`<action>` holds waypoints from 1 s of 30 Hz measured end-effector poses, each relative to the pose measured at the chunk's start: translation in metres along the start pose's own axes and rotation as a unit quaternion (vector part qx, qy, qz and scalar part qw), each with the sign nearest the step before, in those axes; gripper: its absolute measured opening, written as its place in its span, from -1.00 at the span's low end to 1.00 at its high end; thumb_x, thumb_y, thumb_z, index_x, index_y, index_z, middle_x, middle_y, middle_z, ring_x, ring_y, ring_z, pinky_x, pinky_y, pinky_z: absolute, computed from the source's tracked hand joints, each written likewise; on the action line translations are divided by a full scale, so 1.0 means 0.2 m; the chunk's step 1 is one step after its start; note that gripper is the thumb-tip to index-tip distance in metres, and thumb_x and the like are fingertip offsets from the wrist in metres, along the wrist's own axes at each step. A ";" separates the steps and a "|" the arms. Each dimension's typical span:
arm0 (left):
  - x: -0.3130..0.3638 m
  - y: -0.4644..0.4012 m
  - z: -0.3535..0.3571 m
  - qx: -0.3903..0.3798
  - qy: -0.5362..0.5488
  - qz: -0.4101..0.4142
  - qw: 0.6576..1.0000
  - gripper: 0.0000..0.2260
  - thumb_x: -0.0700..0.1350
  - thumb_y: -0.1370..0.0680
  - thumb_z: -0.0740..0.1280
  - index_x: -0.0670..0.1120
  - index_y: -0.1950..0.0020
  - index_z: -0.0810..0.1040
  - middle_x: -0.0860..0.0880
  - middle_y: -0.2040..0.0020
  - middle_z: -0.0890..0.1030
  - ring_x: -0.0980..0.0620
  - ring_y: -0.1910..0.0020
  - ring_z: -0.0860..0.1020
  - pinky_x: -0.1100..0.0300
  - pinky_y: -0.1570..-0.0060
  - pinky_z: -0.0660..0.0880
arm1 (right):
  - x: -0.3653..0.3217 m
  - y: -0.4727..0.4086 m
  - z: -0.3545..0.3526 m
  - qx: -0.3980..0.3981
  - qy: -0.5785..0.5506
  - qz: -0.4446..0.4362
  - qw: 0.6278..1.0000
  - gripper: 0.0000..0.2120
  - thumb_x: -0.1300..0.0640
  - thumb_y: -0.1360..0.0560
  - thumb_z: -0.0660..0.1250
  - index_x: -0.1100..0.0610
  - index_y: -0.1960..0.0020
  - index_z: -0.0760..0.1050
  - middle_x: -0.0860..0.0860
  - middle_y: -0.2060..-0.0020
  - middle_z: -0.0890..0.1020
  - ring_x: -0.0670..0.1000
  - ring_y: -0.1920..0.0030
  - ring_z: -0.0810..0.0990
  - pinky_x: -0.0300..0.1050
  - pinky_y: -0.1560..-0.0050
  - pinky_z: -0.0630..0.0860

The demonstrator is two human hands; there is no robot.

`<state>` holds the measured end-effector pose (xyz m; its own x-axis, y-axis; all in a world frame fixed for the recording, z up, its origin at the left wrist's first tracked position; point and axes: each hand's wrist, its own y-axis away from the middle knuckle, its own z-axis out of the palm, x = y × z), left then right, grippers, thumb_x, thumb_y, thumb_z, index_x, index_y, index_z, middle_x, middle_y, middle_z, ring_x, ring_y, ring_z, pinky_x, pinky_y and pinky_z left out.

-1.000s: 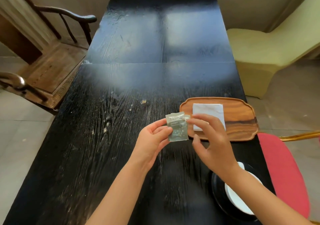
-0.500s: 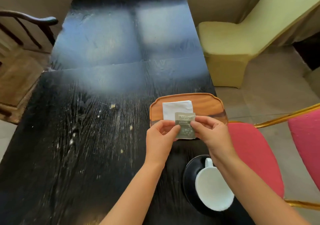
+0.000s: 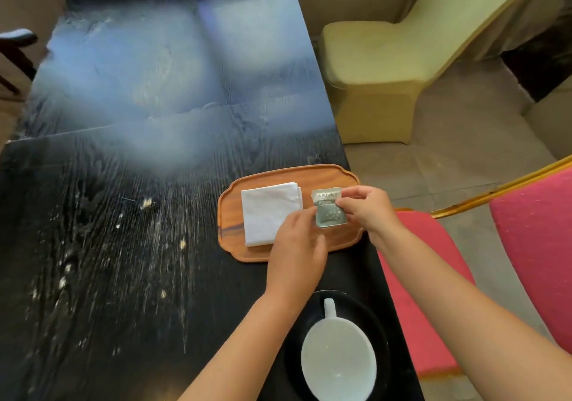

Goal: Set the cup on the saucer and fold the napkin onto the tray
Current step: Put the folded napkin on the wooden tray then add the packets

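Head camera looks down on a long black table [image 3: 130,215] with pale scuffs and crumbs across its grain. Near the right edge lies a wooden tray [image 3: 325,174] with a scalloped rim. A white napkin [image 3: 269,212], folded into a rough square, rests flat on the left part of the tray.

Both hands meet over the tray's right part, pinching a small grey-green sachet [image 3: 329,210] with printed lettering along its top. The left hand [image 3: 297,252] comes up from the near side, its fingers closed on the sachet's lower left edge and covering the napkin's near right corner. The right hand [image 3: 368,209] reaches in from the right, thumb and fingers closed on the sachet's right edge and top right corner. The sachet stands upright between them, its face toward the camera.

Nearer, close to the table's right edge, a black saucer [image 3: 309,308] carries a white cup [image 3: 339,360]. The cup sits upright on the saucer, empty as far as can be seen, its handle pointing toward the far side. The left forearm crosses the saucer's left rim.

Right of the table stand red upholstered chairs [image 3: 535,246] with gilt frames, and farther off a pale yellow covered chair [image 3: 371,75].
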<state>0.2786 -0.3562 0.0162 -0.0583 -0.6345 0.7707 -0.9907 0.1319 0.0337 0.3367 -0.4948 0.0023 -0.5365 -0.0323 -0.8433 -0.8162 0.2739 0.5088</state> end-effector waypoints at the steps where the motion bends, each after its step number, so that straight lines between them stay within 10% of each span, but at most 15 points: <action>1: 0.00 0.01 0.03 -0.034 -0.052 0.024 0.998 -0.58 -0.15 -0.54 0.28 -0.05 -0.40 0.33 0.01 -0.33 0.40 0.10 -0.32 0.34 0.24 -0.25 0.31 | 0.02 -0.04 0.00 0.007 0.024 -0.001 1.000 -0.78 0.38 -0.41 0.36 0.09 0.28 0.50 0.11 0.20 0.59 0.02 0.24 0.58 -0.18 0.25 0.56; 6: 0.03 -0.04 0.15 -0.152 -0.245 0.035 0.957 -0.43 -0.07 -0.57 0.20 -0.06 -0.52 0.04 -0.13 -0.52 0.11 -0.08 -0.49 0.06 0.02 -0.42 0.13 | 0.05 -0.13 0.01 0.024 0.120 -0.023 0.992 -0.82 0.30 -0.35 0.41 0.03 0.30 0.54 0.07 0.18 0.65 0.10 0.06 0.63 0.11 -0.02 0.57; 9: 0.03 -0.07 0.19 -0.181 -0.307 0.030 0.934 -0.43 -0.08 -0.58 0.17 -0.09 -0.52 -0.02 -0.11 -0.52 0.07 -0.07 -0.50 0.01 -0.06 -0.42 0.04 | 0.06 -0.14 0.02 0.047 0.236 -0.072 0.968 -0.93 0.22 -0.39 0.38 0.13 0.14 0.61 0.07 0.11 0.66 0.05 0.04 0.60 -0.10 0.00 0.52; 23: 0.03 -0.05 0.24 -0.150 -0.316 0.026 0.936 -0.45 -0.08 -0.57 0.16 -0.12 -0.51 0.03 -0.14 -0.52 0.10 -0.07 -0.50 0.05 -0.15 -0.42 -0.02 | 0.07 -0.13 0.00 0.061 0.365 -0.134 0.919 -0.91 0.11 -0.44 0.35 0.06 0.09 0.60 0.02 0.12 0.66 0.06 0.06 0.59 -0.08 0.12 0.52; 30: 0.05 -0.06 0.12 -0.057 -0.275 0.072 0.957 -0.74 -0.15 -0.45 0.30 -0.10 -0.13 0.51 -0.10 -0.08 0.58 -0.09 -0.07 0.55 -0.10 -0.15 0.39 | 0.04 -0.02 -0.03 0.072 0.440 -0.197 0.873 -0.83 0.09 -0.48 0.24 0.10 0.02 0.56 0.03 0.06 0.60 0.10 0.03 0.55 -0.10 0.19 0.41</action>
<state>0.2868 -0.3820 0.0083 -0.2802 -0.9046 0.3213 -0.9496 0.3101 0.0449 0.3338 -0.5021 -0.0051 -0.2279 -0.8599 -0.4567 -0.9734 0.1897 0.1285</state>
